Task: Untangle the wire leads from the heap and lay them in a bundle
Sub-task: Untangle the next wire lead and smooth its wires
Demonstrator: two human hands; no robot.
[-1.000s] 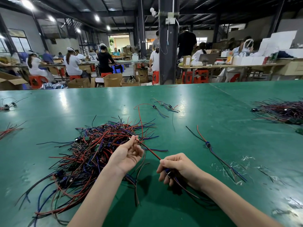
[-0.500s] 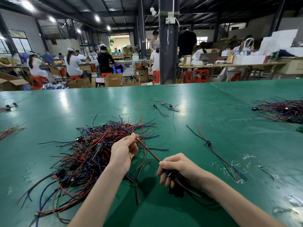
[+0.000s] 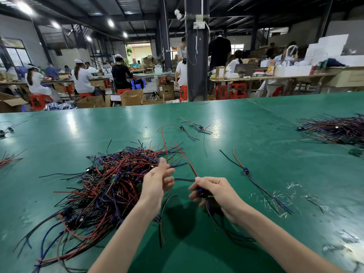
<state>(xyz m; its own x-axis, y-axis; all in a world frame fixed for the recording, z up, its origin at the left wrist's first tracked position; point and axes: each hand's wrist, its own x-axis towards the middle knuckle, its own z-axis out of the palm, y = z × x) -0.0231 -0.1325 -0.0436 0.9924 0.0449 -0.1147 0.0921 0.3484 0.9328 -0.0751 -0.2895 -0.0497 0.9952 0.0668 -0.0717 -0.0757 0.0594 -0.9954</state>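
A tangled heap of red, blue and black wire leads (image 3: pixel 106 180) lies on the green table (image 3: pixel 256 138), left of centre. My left hand (image 3: pixel 157 180) hovers at the heap's right edge with its fingers apart and slightly blurred; a blue wire (image 3: pixel 184 179) runs from it to my right hand. My right hand (image 3: pixel 212 192) is closed around one wire lead at its small blue connector, with a red wire (image 3: pixel 187 162) rising from the fist and dark wires trailing below. A single freed lead (image 3: pixel 246 172) lies to the right.
Another pile of leads (image 3: pixel 334 131) sits at the far right. A few loose leads (image 3: pixel 193 129) lie farther back, and more wires (image 3: pixel 9 158) at the left edge. Scraps of clear plastic (image 3: pixel 275 196) litter the right side. Seated people and benches fill the hall beyond the table.
My left hand has let go of the red wire it was pinching and opened its fingers. The red wire now stands free above my right fist, which has stayed in place.
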